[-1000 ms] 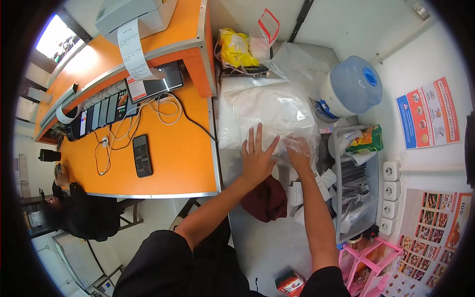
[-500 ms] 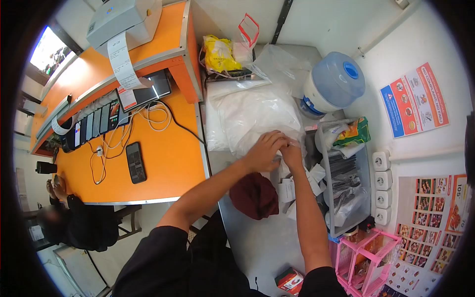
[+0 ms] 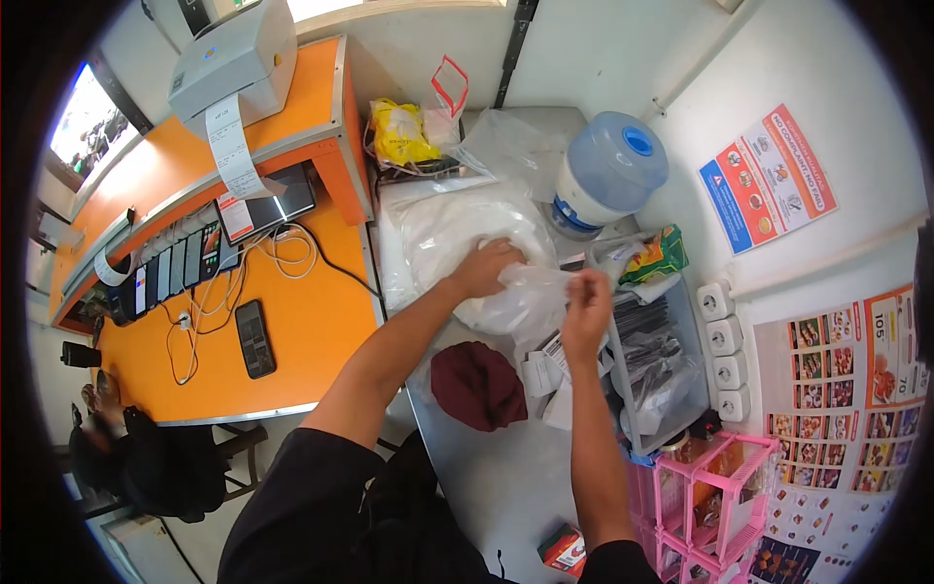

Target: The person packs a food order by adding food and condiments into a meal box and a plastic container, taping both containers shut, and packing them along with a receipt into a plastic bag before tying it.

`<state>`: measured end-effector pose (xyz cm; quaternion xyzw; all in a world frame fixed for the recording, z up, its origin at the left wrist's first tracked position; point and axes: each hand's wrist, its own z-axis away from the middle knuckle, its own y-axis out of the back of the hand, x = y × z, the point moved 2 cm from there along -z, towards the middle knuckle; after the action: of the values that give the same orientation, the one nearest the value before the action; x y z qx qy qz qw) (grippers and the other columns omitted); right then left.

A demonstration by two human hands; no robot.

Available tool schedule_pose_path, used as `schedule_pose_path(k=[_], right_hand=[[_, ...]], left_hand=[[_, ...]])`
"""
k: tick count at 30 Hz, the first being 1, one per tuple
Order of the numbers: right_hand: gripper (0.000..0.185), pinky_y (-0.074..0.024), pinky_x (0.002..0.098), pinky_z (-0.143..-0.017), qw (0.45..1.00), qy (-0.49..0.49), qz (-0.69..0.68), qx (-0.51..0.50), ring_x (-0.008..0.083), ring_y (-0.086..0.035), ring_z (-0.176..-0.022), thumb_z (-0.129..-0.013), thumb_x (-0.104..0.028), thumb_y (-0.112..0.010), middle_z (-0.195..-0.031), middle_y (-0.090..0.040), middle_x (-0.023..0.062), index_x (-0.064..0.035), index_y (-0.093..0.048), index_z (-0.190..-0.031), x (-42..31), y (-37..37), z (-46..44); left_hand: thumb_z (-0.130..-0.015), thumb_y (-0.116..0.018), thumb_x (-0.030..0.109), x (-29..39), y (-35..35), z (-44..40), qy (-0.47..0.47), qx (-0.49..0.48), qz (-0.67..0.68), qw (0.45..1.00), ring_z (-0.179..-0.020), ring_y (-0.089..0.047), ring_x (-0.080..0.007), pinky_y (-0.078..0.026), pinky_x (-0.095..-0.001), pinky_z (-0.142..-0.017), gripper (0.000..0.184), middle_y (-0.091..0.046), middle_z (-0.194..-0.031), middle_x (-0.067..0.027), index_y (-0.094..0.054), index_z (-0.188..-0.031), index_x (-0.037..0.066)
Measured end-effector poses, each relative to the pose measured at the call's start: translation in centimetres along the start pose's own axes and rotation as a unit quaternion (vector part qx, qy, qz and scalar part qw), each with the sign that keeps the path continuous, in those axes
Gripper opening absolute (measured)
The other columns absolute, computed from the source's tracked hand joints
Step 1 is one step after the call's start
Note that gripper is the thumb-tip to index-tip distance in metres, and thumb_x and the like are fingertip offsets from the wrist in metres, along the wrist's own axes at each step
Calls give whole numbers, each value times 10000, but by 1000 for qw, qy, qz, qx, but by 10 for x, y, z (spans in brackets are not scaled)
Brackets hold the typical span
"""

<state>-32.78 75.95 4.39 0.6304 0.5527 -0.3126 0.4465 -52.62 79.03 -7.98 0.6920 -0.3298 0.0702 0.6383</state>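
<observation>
A thin clear plastic bag (image 3: 530, 297) stretches between my two hands over the metal counter. My right hand (image 3: 589, 307) is closed in a pinch on its right side. On the left, my left hand (image 3: 489, 269) has its fingers bent at the bag's other side, against a pile of white plastic bags (image 3: 428, 224); its fingertips are partly hidden. A dark maroon cloth item (image 3: 477, 386) lies crumpled below the hands. Beside it are small white boxes or papers (image 3: 547, 372), partly covered by my right forearm.
A grey plastic bin (image 3: 654, 360) with dark packets stands right of my right arm, near a blue-lidded container (image 3: 613, 175). A pink rack (image 3: 715, 496) sits lower right. An orange desk (image 3: 311, 360) with a phone (image 3: 255, 339) and label printer (image 3: 233, 68) is left. Another person (image 3: 156, 467) sits there.
My hands, close together before, have moved apart: the right one to the right, the left one up and left onto the pile. The bag is now spread between them. The camera view has shifted.
</observation>
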Motion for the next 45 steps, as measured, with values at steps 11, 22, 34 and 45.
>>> schedule_pose_path(k=[11, 22, 34, 45], right_hand=[[362, -483, 313, -900, 895, -105, -269, 340, 210, -600, -1043, -1006, -295, -478, -1181, -596, 116, -36, -560, -1245, -191, 149, 0], [381, -495, 372, -908, 823, -340, -380, 252, 189, -616, -991, -1009, -346, -420, -1072, -643, 44, -65, -602, -1192, -68, 164, 180], [539, -395, 401, -1028, 814, -305, -394, 297, 284, -507, -1178, -995, -403, -418, -1321, -498, 152, 4, -444, -1346, -79, 155, 452], [532, -392, 409, -1031, 841, -259, -345, 327, 297, -503, -1183, -996, -380, -440, -1336, -476, 166, 14, -425, -1353, -114, 205, 478]], left_hand=[[-784, -638, 341, 43, -33, 21, 168, 42, 729, 662, -1311, -429, -307, -266, -556, -1122, 545, -515, -1318, -123, -534, -1268, 113], [-763, -383, 865, 272, 51, 239, 24, -112, 931, 347, -1423, -258, -398, -244, -581, -1121, 1072, -224, -1570, -197, -222, -1534, 136], [-726, -352, 895, 366, -18, 417, -157, 32, 960, 228, -1479, -111, -374, -188, -575, -1142, 983, -81, -1614, -165, -194, -1531, 353], [-1000, -278, 552, 465, -7, 522, 216, 187, 899, 331, -1375, -390, -347, -323, -487, -1116, 669, -384, -1505, -152, -356, -1438, 53]])
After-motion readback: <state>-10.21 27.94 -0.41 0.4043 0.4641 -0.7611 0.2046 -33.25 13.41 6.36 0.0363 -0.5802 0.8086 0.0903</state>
